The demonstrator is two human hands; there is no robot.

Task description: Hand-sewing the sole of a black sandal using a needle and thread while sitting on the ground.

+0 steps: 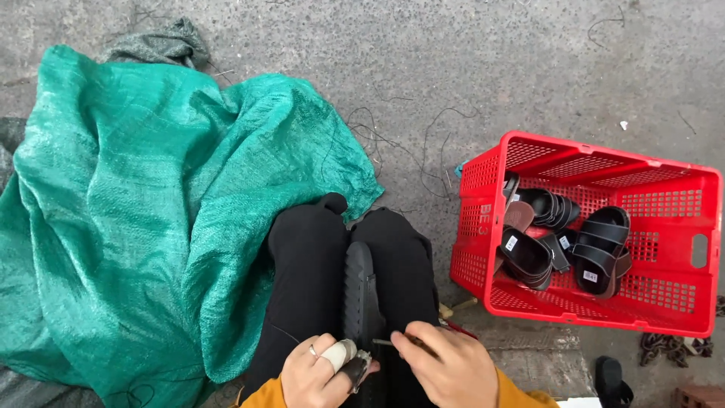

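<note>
A black sandal [360, 291] lies sole-up along my lap, between my knees in black trousers. My left hand [321, 374], with a ring and a white taped fingertip, grips the sandal's near end. My right hand [445, 363] is closed on a thin tool [385, 343] whose tip meets the sandal's edge beside my left fingers. What kind of tool it is I cannot make out. Mustard-yellow sleeves show at both wrists.
A red plastic crate [680, 317] at right holds several black sandals [596, 249]. A big green woven sack [136, 227] is heaped at left on the grey concrete floor. Loose threads [423, 143] lie on the floor beyond my knees. A black object [610, 378] sits at the bottom right.
</note>
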